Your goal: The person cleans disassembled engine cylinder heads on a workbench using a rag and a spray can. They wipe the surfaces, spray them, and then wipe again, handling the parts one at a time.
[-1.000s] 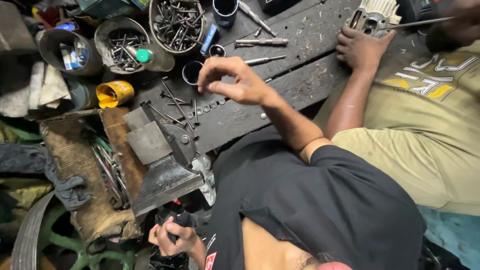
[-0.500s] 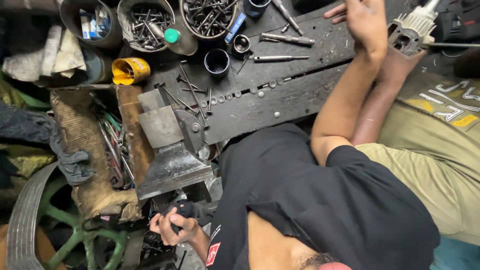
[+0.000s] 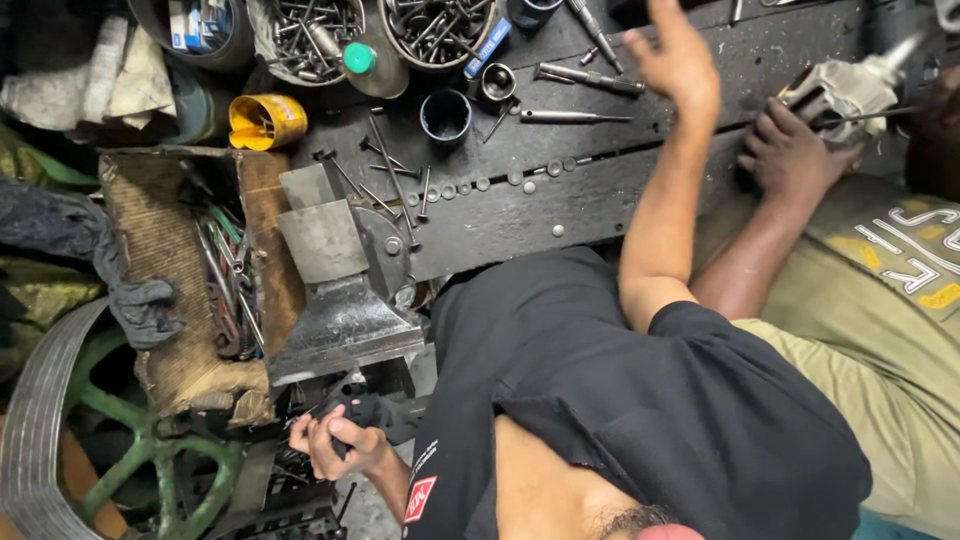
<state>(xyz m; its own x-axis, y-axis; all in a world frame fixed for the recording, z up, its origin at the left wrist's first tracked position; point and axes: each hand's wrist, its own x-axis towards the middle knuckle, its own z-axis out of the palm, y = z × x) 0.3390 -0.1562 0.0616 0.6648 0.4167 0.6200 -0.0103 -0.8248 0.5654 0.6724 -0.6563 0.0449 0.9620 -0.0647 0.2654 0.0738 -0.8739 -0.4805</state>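
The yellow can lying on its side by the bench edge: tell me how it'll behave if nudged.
The yellow can lies on its side, so it would probably roll. It looks like thin metal with an open mouth, likely light and easy to dent. It sits near the bench edge beside the wooden box, so a push might send it off.

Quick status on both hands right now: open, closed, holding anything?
Left hand: closed around a dark handle below the bench vise.
Right hand: open, fingers spread, holding nothing, raised over the workbench.
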